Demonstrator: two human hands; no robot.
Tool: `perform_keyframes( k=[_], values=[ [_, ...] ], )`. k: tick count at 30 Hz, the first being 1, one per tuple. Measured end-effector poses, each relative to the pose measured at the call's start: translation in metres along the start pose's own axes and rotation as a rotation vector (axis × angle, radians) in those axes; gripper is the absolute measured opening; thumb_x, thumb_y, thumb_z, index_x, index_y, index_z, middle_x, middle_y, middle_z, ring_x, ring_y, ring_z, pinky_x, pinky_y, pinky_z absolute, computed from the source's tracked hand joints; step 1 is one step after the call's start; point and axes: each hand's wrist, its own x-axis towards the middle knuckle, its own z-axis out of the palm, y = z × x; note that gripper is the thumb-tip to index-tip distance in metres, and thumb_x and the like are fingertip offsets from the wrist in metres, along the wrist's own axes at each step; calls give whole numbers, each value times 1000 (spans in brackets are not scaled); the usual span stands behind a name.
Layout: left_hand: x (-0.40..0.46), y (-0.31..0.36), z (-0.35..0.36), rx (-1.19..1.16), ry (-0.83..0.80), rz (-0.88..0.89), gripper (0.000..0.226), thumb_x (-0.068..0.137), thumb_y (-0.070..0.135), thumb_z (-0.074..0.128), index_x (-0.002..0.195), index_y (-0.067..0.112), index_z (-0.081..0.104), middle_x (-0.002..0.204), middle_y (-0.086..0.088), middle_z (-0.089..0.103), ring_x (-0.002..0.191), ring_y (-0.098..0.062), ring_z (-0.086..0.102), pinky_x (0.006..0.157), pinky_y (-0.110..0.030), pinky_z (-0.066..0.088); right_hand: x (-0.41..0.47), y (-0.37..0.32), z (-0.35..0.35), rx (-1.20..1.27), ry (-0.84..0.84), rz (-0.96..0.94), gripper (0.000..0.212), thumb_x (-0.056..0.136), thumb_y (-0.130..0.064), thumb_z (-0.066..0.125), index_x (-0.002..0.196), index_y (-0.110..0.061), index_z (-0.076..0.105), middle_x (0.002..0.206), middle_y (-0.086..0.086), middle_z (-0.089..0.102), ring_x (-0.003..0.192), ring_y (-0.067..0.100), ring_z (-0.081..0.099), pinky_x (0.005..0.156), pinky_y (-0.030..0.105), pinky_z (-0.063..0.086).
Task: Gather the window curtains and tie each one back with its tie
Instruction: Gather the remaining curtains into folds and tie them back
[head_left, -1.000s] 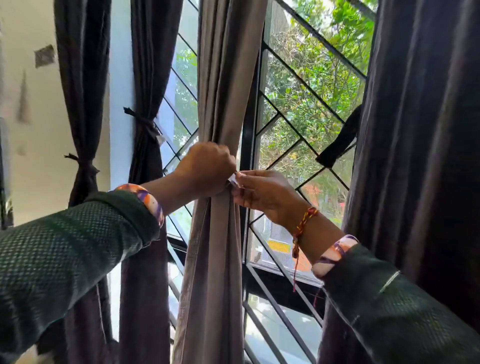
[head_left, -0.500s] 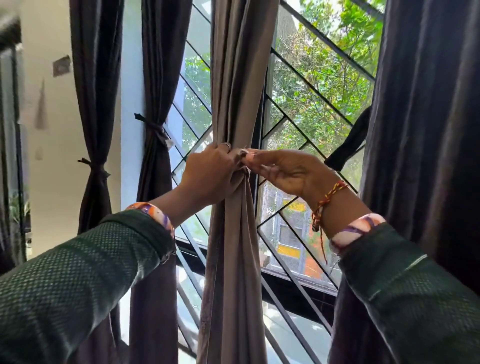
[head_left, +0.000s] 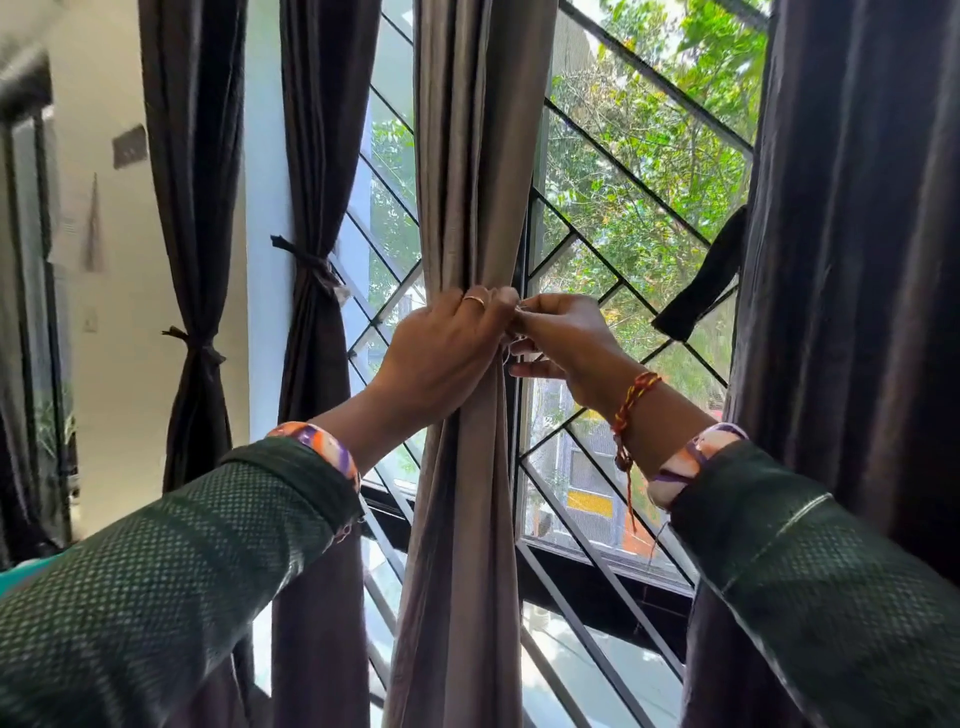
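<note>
A grey-brown curtain (head_left: 467, 156) hangs gathered in the middle of the window. My left hand (head_left: 447, 348) grips the bunched fabric from the left at mid height. My right hand (head_left: 566, 343) meets it from the right and pinches a small pale bit at the curtain's edge, which looks like the tie; most of it is hidden by my fingers. A dark curtain (head_left: 857, 260) hangs loose at the right, its dark tie (head_left: 701, 283) dangling free beside it.
Two dark curtains at the left, the nearer one (head_left: 317, 182) and the farther one (head_left: 195, 182), are each cinched with a knotted tie. A black diagonal window grille (head_left: 623, 171) stands behind the curtains. A white wall (head_left: 119, 364) lies to the left.
Both hands have risen slightly on the middle curtain and closed in tighter together. The view has shifted, with the curtains now sitting further right in it.
</note>
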Motion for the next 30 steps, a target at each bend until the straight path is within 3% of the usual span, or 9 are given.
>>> perform_keyframes(
  k=[4,9,12,14,17,20,23,26,30],
  values=[
    [1,-5,-1,156,-2,77,28,83,19,42,100,4,58,81,-11,67,64,-25,64,42,-25,45,1,1,4,148,-5,113,11,82,-13,68,78,-9,58,60,0,60,41,5,56,57,25,56],
    [-1,-1,0,224,-54,126,30,81,15,40,88,5,68,69,-6,67,60,-20,63,42,-23,46,3,4,8,286,-78,264,16,87,-10,62,71,-9,59,68,3,56,57,9,54,58,24,55],
    [-5,1,-1,215,-164,96,9,70,15,64,74,9,69,61,-6,63,55,-21,60,40,-23,43,3,3,11,409,-88,360,23,95,-14,50,73,-7,56,71,5,50,61,10,50,54,24,55],
    [-7,5,-9,160,-261,-24,11,67,17,72,73,9,68,63,-8,63,57,-23,60,42,-25,41,0,7,13,448,-115,424,20,97,-7,43,79,-5,52,74,7,49,62,13,51,55,26,55],
    [-2,13,-12,-66,-384,-341,20,86,19,53,90,5,66,88,-15,63,80,-28,57,60,-32,38,-8,21,21,380,-204,542,19,95,2,35,82,0,49,78,14,52,63,19,55,50,26,55],
    [9,10,-9,-263,-504,-554,23,82,22,49,70,8,63,79,-15,62,81,-33,59,62,-30,39,-11,35,29,369,-288,568,28,96,2,30,78,3,52,77,15,56,66,22,56,46,26,55],
    [16,4,-10,-437,-667,-643,31,80,27,52,56,9,55,61,-8,52,69,-28,52,54,-27,32,-11,35,27,456,-303,500,23,94,3,38,79,3,56,79,15,58,72,23,58,52,26,56],
    [18,0,-14,-579,-717,-707,34,84,30,50,59,10,61,63,-7,54,65,-22,49,52,-25,31,-10,28,21,559,-284,457,10,85,11,48,83,5,56,82,18,59,77,27,61,57,30,59],
    [19,-1,-20,-788,-771,-741,34,86,25,48,55,14,53,59,-4,49,56,-15,41,53,-25,29,-13,25,18,463,-228,394,11,81,14,54,78,4,59,65,13,67,58,21,68,51,27,58]
  ],
)
